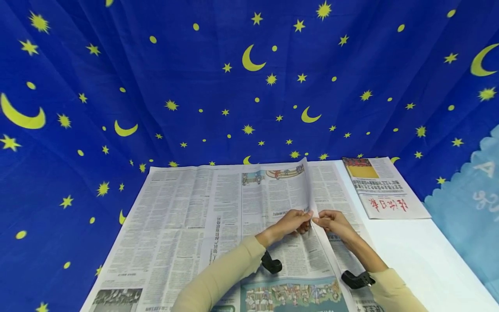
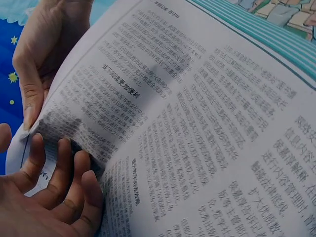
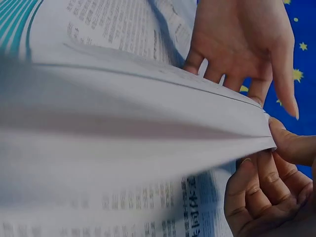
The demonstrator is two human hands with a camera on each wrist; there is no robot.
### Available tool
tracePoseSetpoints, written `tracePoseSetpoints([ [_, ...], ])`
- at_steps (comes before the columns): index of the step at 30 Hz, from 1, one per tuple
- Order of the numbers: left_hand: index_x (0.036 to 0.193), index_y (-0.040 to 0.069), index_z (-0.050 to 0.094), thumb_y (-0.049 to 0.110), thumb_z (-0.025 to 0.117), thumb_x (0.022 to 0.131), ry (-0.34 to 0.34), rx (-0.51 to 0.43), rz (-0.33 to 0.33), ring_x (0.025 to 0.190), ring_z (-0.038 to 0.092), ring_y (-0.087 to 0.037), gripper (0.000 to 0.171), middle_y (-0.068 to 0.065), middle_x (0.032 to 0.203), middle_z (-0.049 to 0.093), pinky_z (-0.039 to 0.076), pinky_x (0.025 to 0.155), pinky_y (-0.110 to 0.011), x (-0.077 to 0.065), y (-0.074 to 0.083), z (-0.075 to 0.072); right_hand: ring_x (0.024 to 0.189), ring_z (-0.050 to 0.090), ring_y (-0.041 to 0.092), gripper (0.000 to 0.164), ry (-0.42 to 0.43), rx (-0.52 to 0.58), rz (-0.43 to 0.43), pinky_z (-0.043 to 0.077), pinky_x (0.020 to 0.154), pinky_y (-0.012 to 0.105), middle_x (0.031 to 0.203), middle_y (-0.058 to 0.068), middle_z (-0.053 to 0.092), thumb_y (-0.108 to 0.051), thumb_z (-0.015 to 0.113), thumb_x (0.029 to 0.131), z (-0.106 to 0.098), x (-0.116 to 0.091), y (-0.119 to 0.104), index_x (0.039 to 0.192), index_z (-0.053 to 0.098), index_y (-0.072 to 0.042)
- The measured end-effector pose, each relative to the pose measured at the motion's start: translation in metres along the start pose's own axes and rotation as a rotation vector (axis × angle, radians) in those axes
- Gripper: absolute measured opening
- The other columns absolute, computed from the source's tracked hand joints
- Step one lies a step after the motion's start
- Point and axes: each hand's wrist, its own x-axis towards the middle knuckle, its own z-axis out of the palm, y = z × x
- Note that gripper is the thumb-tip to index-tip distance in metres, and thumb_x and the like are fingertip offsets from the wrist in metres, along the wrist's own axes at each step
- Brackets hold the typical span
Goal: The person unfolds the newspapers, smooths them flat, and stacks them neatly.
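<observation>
The work item is a large, thin, grey-white printed newspaper page (image 1: 277, 199), raised along its right-hand edge above a grey-white printed newspaper spread (image 1: 171, 242) that lies flat on a white table (image 1: 417, 251). The right hand (image 1: 335, 223) pinches the raised edge between thumb and fingers, as the right wrist view confirms. The left hand (image 1: 290, 223) is positioned at the same edge, facing the right; its fingers are loosely bent and partly hidden by the page in the right wrist view, its thumb stands free, and no grip is visible (fingertip contact with the paper cannot be told). Expect the page to be very light and limp: it bows away from the pinched point, so it probably does not keep its shape over a long span. Treat the paper as fragile; a sharp pull at one point is likely to crease or tear it. Slip against dry fingers should be low, though layers may slide on one another. Take hold at the unprinted margin, thumb and finger pads flat, and support a long edge at two points. A folded white newspaper with red title characters (image 1: 386, 190) lies just right of the spread.
</observation>
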Motion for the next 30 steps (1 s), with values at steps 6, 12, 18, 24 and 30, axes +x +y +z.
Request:
tracePoseSetpoints([
  [6, 0.083, 0.004, 0.062, 0.042, 0.048, 0.102, 0.029, -0.016, -0.006, 0.060, 0.052, -0.012, 0.045, -0.001, 0.071, 0.058, 0.039, 0.052, -0.025, 0.000, -0.002, 0.003, 0.054, 0.040, 0.008, 0.023, -0.016, 0.009, -0.006, 0.036, 0.052, 0.025, 0.057, -0.006, 0.041, -0.016, 0.064, 0.094, 0.004, 0.000, -0.004, 0.087, 0.055, 0.003],
  [12, 0.075, 0.003, 0.058, 0.043, 0.047, 0.102, 0.036, 0.029, 0.027, 0.054, 0.044, -0.013, 0.050, -0.004, 0.065, 0.054, 0.034, 0.048, -0.025, -0.002, 0.002, 0.004, 0.052, 0.038, 0.006, 0.023, 0.002, -0.011, -0.026, 0.035, 0.050, 0.023, 0.053, -0.009, 0.040, -0.014, 0.066, 0.092, 0.007, -0.001, -0.006, 0.081, 0.053, 0.000],
  [18, 0.062, 0.010, 0.050, 0.038, 0.052, 0.101, 0.178, 0.104, 0.127, 0.044, 0.039, -0.009, 0.047, -0.002, 0.053, 0.048, 0.029, 0.043, -0.022, -0.001, 0.004, 0.008, 0.047, 0.040, 0.006, 0.026, 0.006, -0.053, -0.114, 0.037, 0.046, 0.023, 0.050, -0.007, 0.044, -0.013, 0.070, 0.090, 0.011, -0.001, -0.007, 0.081, 0.059, 0.009],
  [24, 0.061, 0.015, 0.042, 0.031, 0.055, 0.100, 0.257, 0.113, 0.172, 0.044, 0.030, -0.006, 0.044, 0.006, 0.050, 0.035, 0.026, 0.045, -0.020, 0.001, 0.004, 0.009, 0.046, 0.038, 0.005, 0.029, 0.005, -0.026, -0.156, 0.035, 0.044, 0.023, 0.048, -0.007, 0.041, -0.013, 0.071, 0.089, 0.014, -0.002, -0.009, 0.080, 0.060, 0.012],
  [30, 0.064, 0.011, 0.047, 0.027, 0.054, 0.100, 0.238, 0.094, 0.176, 0.046, 0.043, -0.011, 0.040, -0.002, 0.054, 0.046, 0.035, 0.046, -0.020, 0.000, 0.004, 0.009, 0.046, 0.036, 0.005, 0.027, -0.004, 0.001, -0.184, 0.034, 0.045, 0.025, 0.048, -0.008, 0.041, -0.011, 0.071, 0.089, 0.015, -0.001, -0.006, 0.080, 0.060, 0.011],
])
